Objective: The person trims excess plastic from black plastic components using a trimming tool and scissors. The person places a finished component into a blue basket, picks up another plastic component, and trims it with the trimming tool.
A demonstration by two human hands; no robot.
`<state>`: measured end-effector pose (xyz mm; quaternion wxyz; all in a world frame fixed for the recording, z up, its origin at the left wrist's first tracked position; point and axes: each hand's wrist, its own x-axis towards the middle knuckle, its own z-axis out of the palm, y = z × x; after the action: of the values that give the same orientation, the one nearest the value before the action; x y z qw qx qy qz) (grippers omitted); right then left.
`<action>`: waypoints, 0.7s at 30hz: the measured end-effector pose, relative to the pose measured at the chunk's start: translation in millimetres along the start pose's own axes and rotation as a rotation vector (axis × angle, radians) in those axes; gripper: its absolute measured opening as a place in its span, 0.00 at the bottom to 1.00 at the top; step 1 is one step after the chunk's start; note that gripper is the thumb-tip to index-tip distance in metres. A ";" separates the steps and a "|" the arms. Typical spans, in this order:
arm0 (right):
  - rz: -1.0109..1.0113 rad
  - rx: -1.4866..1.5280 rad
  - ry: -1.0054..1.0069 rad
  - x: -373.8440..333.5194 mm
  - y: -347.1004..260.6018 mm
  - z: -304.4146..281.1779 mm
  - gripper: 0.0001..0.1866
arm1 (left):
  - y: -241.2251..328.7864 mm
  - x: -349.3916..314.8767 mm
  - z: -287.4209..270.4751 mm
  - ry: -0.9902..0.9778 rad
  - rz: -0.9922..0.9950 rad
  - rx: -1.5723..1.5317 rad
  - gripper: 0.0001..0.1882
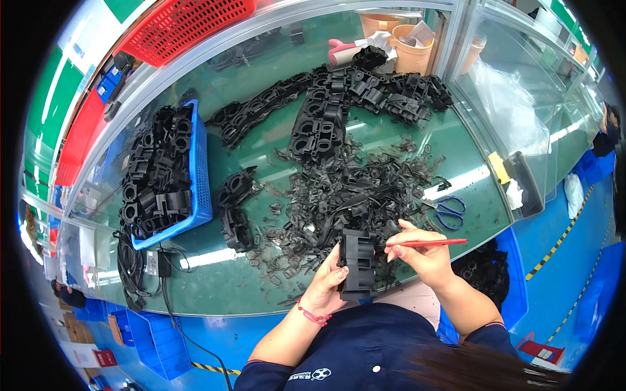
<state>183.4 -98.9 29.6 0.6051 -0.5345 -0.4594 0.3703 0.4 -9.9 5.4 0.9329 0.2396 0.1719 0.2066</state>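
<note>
My left hand [327, 285] grips a black moulded plastic part [358, 266] by its left side, near the table's front edge. My right hand [422, 255] pinches a slim red pen-like tool [433, 243], its tip close to the part's right side. Whether the tip touches the part, I cannot tell. Just beyond my hands spreads a heap of black plastic scraps [352, 195]. Blue-handled scissors [450, 212] lie to the right of the heap.
A blue basket [203, 176] full of black parts stands at the left, beside a power adapter [156, 263] with cables. More black parts [319, 117] are stacked farther back on the green table [261, 169]. Tan buckets [413, 52] stand behind. A blue bin [514, 274] sits below the right edge.
</note>
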 end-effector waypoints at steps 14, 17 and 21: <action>0.104 0.344 0.027 -6.9 4.4 8.0 0.08 | -4.6 -3.1 -3.6 0.038 0.072 0.017 0.38; 0.176 0.215 -0.025 -3.5 -11.5 5.4 0.08 | -2.8 -2.0 -1.0 0.056 0.115 0.050 0.41; 0.317 0.161 -0.186 0.2 -13.3 -1.5 0.08 | -3.5 -1.0 0.3 0.017 0.268 0.128 0.44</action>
<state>184.4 -101.3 42.8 0.5346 -0.5136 -0.3924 0.5444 0.8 -13.3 4.1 0.8783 0.3178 0.1590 0.3199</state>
